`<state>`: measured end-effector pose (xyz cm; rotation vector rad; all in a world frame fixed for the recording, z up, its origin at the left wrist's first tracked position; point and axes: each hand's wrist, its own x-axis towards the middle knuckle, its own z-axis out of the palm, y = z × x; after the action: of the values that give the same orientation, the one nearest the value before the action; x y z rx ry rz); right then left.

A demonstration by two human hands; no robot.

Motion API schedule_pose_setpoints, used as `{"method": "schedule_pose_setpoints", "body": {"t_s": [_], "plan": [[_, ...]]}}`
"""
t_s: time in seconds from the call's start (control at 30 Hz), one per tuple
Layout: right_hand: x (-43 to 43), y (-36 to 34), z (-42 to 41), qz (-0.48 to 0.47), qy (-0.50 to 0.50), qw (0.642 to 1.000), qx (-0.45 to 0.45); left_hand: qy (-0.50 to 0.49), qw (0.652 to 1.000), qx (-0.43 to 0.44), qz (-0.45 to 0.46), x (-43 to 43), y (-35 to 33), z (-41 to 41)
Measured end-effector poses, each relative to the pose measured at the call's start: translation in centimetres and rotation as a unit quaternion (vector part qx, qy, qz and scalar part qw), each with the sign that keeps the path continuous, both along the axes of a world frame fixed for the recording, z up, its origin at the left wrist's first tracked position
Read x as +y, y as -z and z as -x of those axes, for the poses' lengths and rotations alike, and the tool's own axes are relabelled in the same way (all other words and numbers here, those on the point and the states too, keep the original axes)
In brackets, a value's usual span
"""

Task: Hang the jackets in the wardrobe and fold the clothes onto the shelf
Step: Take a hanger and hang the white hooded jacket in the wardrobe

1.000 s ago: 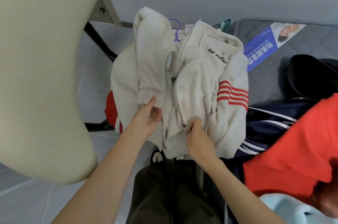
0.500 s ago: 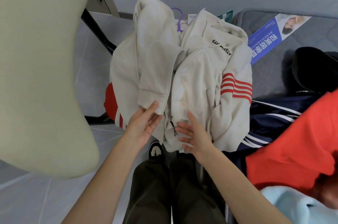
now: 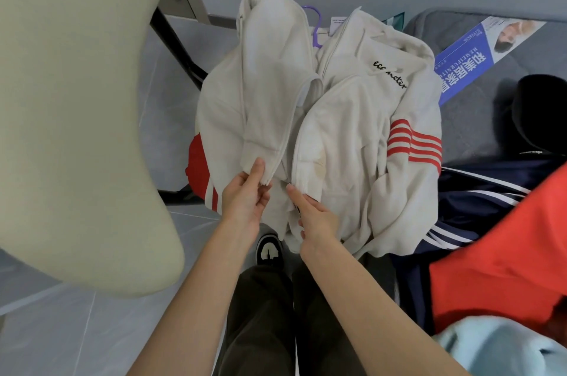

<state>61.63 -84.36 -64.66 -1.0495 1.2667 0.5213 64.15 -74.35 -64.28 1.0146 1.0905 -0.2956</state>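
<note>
White zip jacket [image 3: 346, 130], red sleeve stripes, black chest script, sat on purple hanger [image 3: 316, 26] at centre, front unzipped, panels parted. Navy white-striped jacket [image 3: 478, 207] lay crumpled at 3 o'clock, red garment [image 3: 506, 253] overlapping it at 4 o'clock, pale blue garment [image 3: 503, 348] at 5 o'clock.
</note>
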Motion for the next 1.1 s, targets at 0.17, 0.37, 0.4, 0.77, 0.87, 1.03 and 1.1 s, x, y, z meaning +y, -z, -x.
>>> {"method": "schedule_pose_setpoints", "body": {"t_s": [0.17, 0.37, 0.4, 0.77, 0.87, 1.03, 1.1], "plan": [[0.2, -0.3, -0.4, -0.015, 0.027, 1.0, 0.0, -0.016, 1.0, -0.007, 0.0, 0.1, 0.0, -0.4], [-2.2, 0.4, 1.5, -0.042, -0.04, 0.994, -0.096, 0.11, 0.991, 0.011, 0.08, 0.4, 0.0, -0.5], [-2.8, 0.3, 1.7, -0.063, -0.05, 0.991, -0.111, 0.117, 0.99, 0.008, 0.078, 0.4, 0.0, -0.5], [-4.3, -0.6, 1.7, -0.221, -0.036, 0.961, -0.164, 0.219, 0.974, 0.012, 0.05, -1.6, -0.6, -0.3], [-4.3, -0.6, 2.0, -0.243, -0.001, 0.957, -0.156, 0.198, 0.98, 0.005, 0.036, -1.9, -0.6, 0.0], [-4.8, -1.0, 2.4, -0.241, -0.004, 0.959, -0.152, 0.175, 0.984, -0.021, 0.008, -2.5, -0.7, 0.7], [-4.9, -1.2, 2.4, -0.236, -0.013, 0.96, -0.151, 0.166, 0.986, -0.03, -0.003, -2.8, -0.6, 1.0]]}}
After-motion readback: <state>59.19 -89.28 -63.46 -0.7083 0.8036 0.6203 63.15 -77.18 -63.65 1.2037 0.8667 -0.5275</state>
